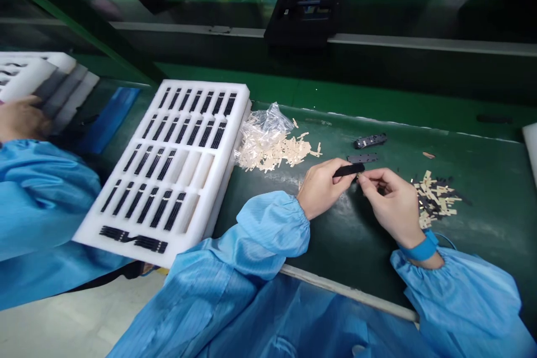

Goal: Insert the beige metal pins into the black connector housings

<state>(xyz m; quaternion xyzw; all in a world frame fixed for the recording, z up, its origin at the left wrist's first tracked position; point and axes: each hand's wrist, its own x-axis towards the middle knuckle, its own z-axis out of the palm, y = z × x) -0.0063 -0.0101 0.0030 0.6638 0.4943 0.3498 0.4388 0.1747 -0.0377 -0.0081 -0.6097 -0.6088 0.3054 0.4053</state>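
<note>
A small black strip-shaped part [349, 170] is pinched between the thumb and fingers of my left hand [321, 185]. My right hand [392, 201], with a blue band at the wrist, has its thumb and fingertips pressed together at the strip's right end. Whatever those fingertips hold is too small to make out. Just beyond my hands lie a flat dark plate [362, 158] and a thicker black piece [370, 140]. To the right is a pile of cream and black slips [434, 198]. Left of my hands, cream slips [272, 152] spill beside a clear plastic bag [268, 122].
A white foam tray [193, 238] with rows of black parts stands at the left, on another tray. Beyond it, a co-worker's hand [23, 118] rests by more foam trays [31, 81]. A green ledge [302, 92] and dark rack [304, 5] are behind the table.
</note>
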